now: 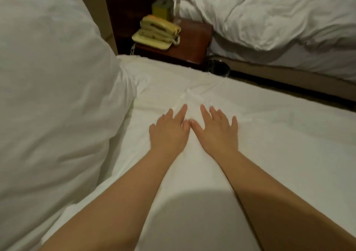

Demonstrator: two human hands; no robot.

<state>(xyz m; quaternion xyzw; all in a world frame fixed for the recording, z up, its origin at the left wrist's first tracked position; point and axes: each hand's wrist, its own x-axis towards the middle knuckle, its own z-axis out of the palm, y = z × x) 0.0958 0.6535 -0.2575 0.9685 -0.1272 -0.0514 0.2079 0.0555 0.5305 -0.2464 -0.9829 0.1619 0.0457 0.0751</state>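
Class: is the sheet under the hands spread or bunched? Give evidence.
Spread. The sheet lies flat, with only small creases ahead of the left hand and right hand, both laid flat on it.

Left hand (168, 133) flat, right hand (217, 130) flat

Dim, warm indoor light with a yellowish cast. The brightest patch is on the sheet (192, 88) mid-frame, where the whites are close to clipping. A soft rounded shadow lies on the sheet at bottom centre, so the source is behind the person. The gap by the nightstand (194, 36) at upper centre goes near black. The whole frame is soft: fingertips of the left hand (169, 135) and right hand (217, 133) are smeared. Wide-angle bend: the far bed (269, 19) edge curves at right and the duvet (48, 96) balloons at left.
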